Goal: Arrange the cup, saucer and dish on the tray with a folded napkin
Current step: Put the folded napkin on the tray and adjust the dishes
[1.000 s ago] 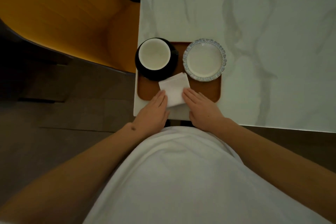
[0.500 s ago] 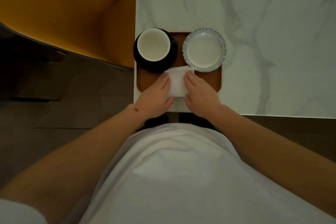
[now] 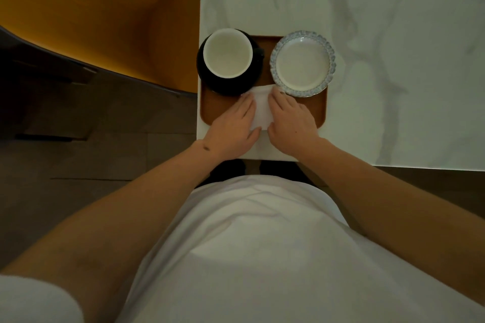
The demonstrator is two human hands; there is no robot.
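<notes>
A brown tray (image 3: 315,113) lies at the near left corner of the white marble table. At its back left a white cup (image 3: 227,53) stands on a black saucer (image 3: 210,81). A white dish with a scalloped blue rim (image 3: 303,63) sits at its back right. A folded white napkin (image 3: 261,110) lies on the tray's front middle, its far edge close to the saucer and dish. My left hand (image 3: 233,126) and my right hand (image 3: 291,120) rest flat on the napkin's two sides, fingers extended, pressing it down.
The marble table (image 3: 393,34) stretches away to the right and back. An orange chair (image 3: 105,21) stands to the left of the table over a dark floor. The tray's left side runs along the table's left edge.
Both hands have slid the napkin forward from the tray's near edge onto the tray, and it now lies squarer, between the saucer and the dish.
</notes>
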